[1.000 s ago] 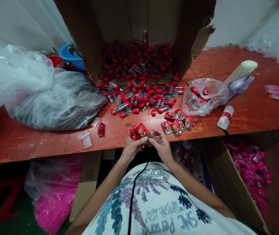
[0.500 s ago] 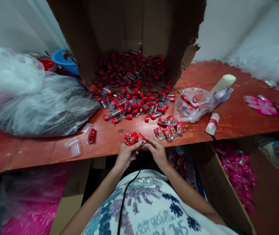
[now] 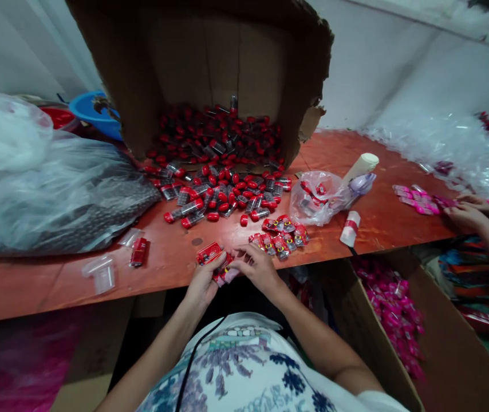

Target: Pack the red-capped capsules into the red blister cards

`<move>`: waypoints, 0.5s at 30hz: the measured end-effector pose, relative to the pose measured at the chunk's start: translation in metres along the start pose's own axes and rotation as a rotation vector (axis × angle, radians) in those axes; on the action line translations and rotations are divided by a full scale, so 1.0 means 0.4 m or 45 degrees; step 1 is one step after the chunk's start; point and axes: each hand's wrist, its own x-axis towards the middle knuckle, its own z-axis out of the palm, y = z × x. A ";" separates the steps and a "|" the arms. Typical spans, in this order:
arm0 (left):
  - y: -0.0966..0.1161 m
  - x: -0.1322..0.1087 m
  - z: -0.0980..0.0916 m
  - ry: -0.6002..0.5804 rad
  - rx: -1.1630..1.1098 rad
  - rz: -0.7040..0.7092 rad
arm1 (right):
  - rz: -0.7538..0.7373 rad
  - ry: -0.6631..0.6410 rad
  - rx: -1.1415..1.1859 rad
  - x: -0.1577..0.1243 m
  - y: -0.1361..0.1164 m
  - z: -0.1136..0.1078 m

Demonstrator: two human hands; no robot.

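Observation:
My left hand (image 3: pixel 205 281) is closed around a small stack of red printed packets (image 3: pixel 209 253), held at the table's front edge. My right hand (image 3: pixel 258 268) is at the right side of the stack, its thumb and forefinger bent together against the packets; what they pinch is too small to make out. Just beyond it lies a group of red printed packets (image 3: pixel 281 243) with dark and yellow marks. Behind them spreads a heap of clear tubes with red caps (image 3: pixel 227 194), spilling from a large cardboard box (image 3: pixel 223 63) on its side.
A big clear bag of dark pieces (image 3: pixel 64 200) fills the left. Near it lie a red wrapped roll (image 3: pixel 138 252) and clear plastic pieces (image 3: pixel 103 274). Right are a clear bag (image 3: pixel 317 197), a white roll (image 3: pixel 350 229) and pink pieces (image 3: pixel 418 200) beside another person's hands (image 3: pixel 470 214).
My view has shifted, so the table appears lower and further left. My right hand's fingers have drawn back slightly from the packets. Another person's hands now show at the right.

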 end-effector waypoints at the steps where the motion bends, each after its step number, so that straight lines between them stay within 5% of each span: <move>1: 0.003 0.001 0.003 0.011 -0.023 0.029 | 0.003 -0.043 0.051 0.006 -0.008 0.011; 8: 0.013 -0.005 -0.007 -0.002 -0.040 0.090 | 0.063 -0.141 0.032 0.032 -0.004 0.054; 12: 0.020 0.006 -0.023 0.092 -0.059 0.089 | -0.097 -0.269 -0.317 0.066 0.009 0.029; 15: 0.036 0.013 -0.031 0.141 -0.074 0.052 | -0.120 -0.193 -0.714 0.130 0.060 -0.026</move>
